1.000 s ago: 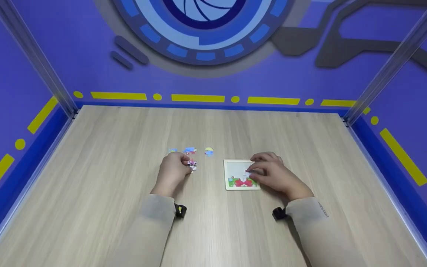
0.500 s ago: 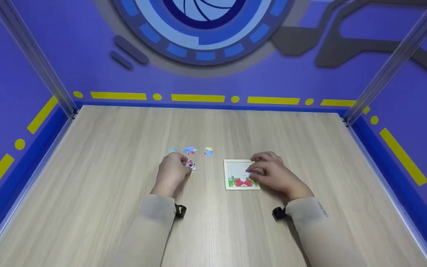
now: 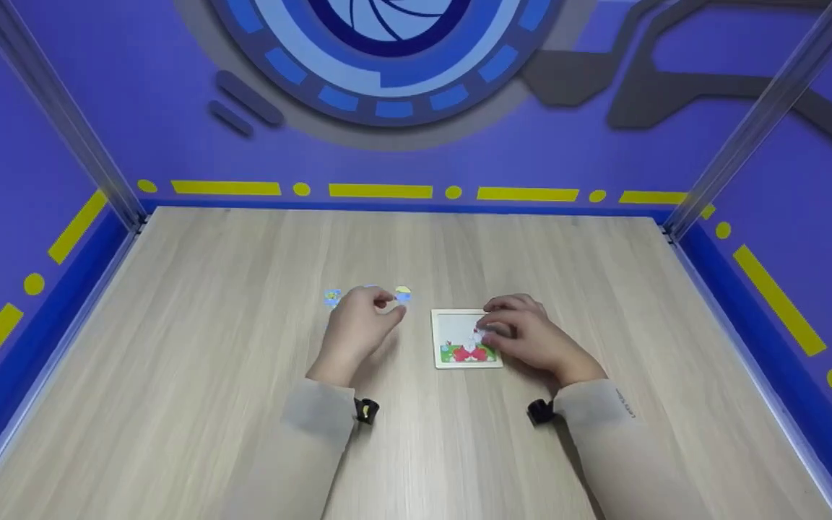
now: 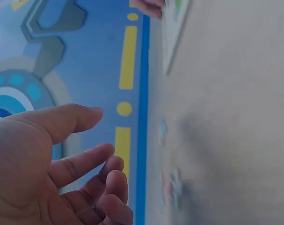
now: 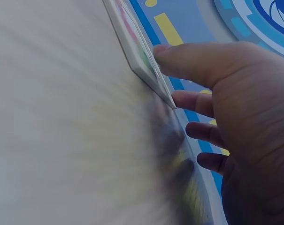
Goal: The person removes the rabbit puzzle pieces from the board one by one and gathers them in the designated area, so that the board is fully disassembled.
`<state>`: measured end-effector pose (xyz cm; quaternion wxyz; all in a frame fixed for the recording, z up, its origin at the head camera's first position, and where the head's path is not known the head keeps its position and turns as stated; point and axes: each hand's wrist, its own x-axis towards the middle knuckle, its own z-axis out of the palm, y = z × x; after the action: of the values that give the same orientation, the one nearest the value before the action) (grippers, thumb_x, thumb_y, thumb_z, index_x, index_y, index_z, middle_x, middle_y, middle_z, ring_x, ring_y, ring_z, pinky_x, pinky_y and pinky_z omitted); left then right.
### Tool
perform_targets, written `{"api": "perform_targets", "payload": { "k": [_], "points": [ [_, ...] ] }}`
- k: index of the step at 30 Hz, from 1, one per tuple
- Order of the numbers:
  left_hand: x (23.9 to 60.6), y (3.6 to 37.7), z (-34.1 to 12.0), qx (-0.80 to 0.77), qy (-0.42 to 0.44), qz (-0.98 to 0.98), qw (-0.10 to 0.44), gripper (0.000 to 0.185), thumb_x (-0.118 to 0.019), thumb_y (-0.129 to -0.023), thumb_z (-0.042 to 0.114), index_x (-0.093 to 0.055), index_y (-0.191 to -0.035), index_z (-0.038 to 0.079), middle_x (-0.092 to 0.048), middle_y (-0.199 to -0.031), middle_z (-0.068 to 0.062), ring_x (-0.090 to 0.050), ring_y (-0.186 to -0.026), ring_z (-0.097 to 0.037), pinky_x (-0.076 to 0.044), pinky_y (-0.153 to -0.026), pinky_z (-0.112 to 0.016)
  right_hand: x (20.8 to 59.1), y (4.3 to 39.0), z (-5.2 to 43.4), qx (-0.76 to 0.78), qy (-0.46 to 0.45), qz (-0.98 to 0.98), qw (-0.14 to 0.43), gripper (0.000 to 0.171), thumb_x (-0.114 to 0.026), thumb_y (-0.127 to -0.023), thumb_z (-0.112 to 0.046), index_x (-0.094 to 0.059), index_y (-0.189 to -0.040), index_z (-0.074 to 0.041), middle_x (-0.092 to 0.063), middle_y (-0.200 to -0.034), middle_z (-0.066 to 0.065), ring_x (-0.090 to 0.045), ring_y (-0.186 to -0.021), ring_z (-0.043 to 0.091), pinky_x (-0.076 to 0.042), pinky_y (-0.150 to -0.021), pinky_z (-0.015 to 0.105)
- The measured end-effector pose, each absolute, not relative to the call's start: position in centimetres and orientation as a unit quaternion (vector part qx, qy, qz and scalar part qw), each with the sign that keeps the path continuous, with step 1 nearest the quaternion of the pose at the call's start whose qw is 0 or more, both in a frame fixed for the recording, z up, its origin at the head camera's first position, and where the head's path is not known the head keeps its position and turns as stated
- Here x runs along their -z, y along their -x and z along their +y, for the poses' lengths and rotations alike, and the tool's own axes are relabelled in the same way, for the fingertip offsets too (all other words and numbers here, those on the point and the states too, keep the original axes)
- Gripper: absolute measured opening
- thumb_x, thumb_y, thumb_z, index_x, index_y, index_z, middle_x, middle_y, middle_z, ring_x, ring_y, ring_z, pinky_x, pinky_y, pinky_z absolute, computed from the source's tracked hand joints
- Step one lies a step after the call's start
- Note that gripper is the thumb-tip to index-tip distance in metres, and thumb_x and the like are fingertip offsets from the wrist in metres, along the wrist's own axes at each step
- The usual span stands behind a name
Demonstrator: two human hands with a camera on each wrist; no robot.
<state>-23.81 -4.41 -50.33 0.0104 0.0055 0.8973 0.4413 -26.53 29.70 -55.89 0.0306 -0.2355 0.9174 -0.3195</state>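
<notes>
Head view shows your left hand [image 3: 358,325] hovering over the wooden table [image 3: 192,347], just beside the loose puzzle pieces [image 3: 332,297] that lie in a short row toward the back wall. Your fingers there are spread and relaxed, with nothing between them; the left wrist view confirms this, thumb [image 4: 62,123] apart from the other fingertips and the pieces [image 4: 172,190] lying blurred on the tabletop beyond them. One yellow-and-blue piece [image 3: 403,293] sits just past your fingertips, toward the puzzle board.

Your right hand [image 3: 531,336] rests on the right edge of the puzzle board [image 3: 452,357], which lies flat on the table near the middle. The fingers lie across the board's upper right part, lightly curled, pressing on the picture rather than pinching anything you can make out. From the right wrist view your thumb [image 5: 198,63] touches the board's rim [image 5: 142,70], and the other fingers are spread below it. The board's lower strip shows red and green.
</notes>
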Motion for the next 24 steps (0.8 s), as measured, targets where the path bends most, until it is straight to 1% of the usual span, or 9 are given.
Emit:
{"api": "perform_targets", "payload": {
  "k": [3, 5, 9, 11, 15, 18, 24],
  "points": [
    [49.3, 23.5, -3.0, -0.438, -0.031, 0.898, -0.004, 0.042, -0.076, -0.107, 0.037, -0.080, -0.135, 0.007, -0.077, -0.136, -0.011, -0.073, -0.125, -0.033, -0.060, -0.108, -0.053, 56.0, 26.7, 29.8, 0.329, 0.223, 0.917, 0.036, 0.034, -0.084, -0.102, -0.042, -0.081, -0.134, -0.031, -0.066, -0.156, 0.001, -0.047, -0.155, 0.032, -0.036, -0.131, 0.067],
    [48.7, 23.4, -2.1, -0.443, -0.041, 0.896, -0.007, 0.042, -0.075, -0.108, 0.039, -0.080, -0.135, 0.008, -0.077, -0.137, -0.010, -0.073, -0.128, -0.034, -0.059, -0.109, -0.053, 56.0, 26.8, 29.9, 0.331, 0.217, 0.918, 0.040, 0.046, -0.086, -0.099, -0.047, -0.078, -0.141, -0.028, -0.064, -0.159, 0.002, -0.045, -0.156, 0.033, -0.035, -0.131, 0.068],
    [48.1, 23.3, -0.2, -0.454, -0.059, 0.889, -0.004, 0.040, -0.073, -0.108, 0.041, -0.081, -0.134, 0.011, -0.076, -0.137, -0.009, -0.072, -0.130, -0.035, -0.059, -0.110, -0.054, 55.9, 26.8, 30.0, 0.326, 0.205, 0.922, 0.044, 0.071, -0.093, -0.091, -0.055, -0.074, -0.150, -0.021, -0.062, -0.163, 0.004, -0.044, -0.158, 0.034, -0.033, -0.132, 0.069],
    [48.0, 23.2, 0.8, -0.457, -0.064, 0.887, 0.003, 0.039, -0.073, -0.109, 0.042, -0.081, -0.134, 0.013, -0.076, -0.137, -0.007, -0.072, -0.130, -0.034, -0.059, -0.110, -0.054, 55.9, 26.8, 30.0, 0.321, 0.201, 0.924, 0.048, 0.079, -0.097, -0.086, -0.056, -0.073, -0.151, -0.018, -0.060, -0.164, 0.005, -0.043, -0.159, 0.035, -0.032, -0.132, 0.068],
    [48.2, 23.3, 2.5, -0.463, -0.080, 0.883, 0.018, 0.039, -0.072, -0.109, 0.042, -0.081, -0.135, 0.014, -0.076, -0.138, -0.006, -0.073, -0.132, -0.032, -0.058, -0.113, -0.053, 55.8, 26.7, 30.1, 0.311, 0.202, 0.927, 0.051, 0.089, -0.102, -0.079, -0.053, -0.071, -0.153, -0.015, -0.059, -0.164, 0.006, -0.041, -0.160, 0.035, -0.031, -0.132, 0.065],
    [48.7, 23.5, 3.6, -0.461, -0.096, 0.882, 0.027, 0.037, -0.071, -0.110, 0.039, -0.081, -0.134, 0.012, -0.077, -0.138, -0.006, -0.074, -0.131, -0.030, -0.059, -0.113, -0.052, 55.8, 26.7, 30.2, 0.303, 0.211, 0.928, 0.049, 0.094, -0.104, -0.077, -0.051, -0.070, -0.155, -0.012, -0.059, -0.164, 0.008, -0.041, -0.159, 0.035, -0.030, -0.131, 0.065],
    [50.4, 23.9, 5.1, -0.433, -0.111, 0.893, 0.055, 0.035, -0.074, -0.108, 0.035, -0.081, -0.132, 0.010, -0.077, -0.137, -0.008, -0.074, -0.130, -0.029, -0.059, -0.114, -0.049, 55.8, 26.7, 30.4, 0.285, 0.222, 0.932, 0.042, 0.097, -0.103, -0.078, -0.053, -0.068, -0.156, -0.007, -0.060, -0.162, 0.009, -0.042, -0.157, 0.035, -0.033, -0.129, 0.066]
  ]
}}
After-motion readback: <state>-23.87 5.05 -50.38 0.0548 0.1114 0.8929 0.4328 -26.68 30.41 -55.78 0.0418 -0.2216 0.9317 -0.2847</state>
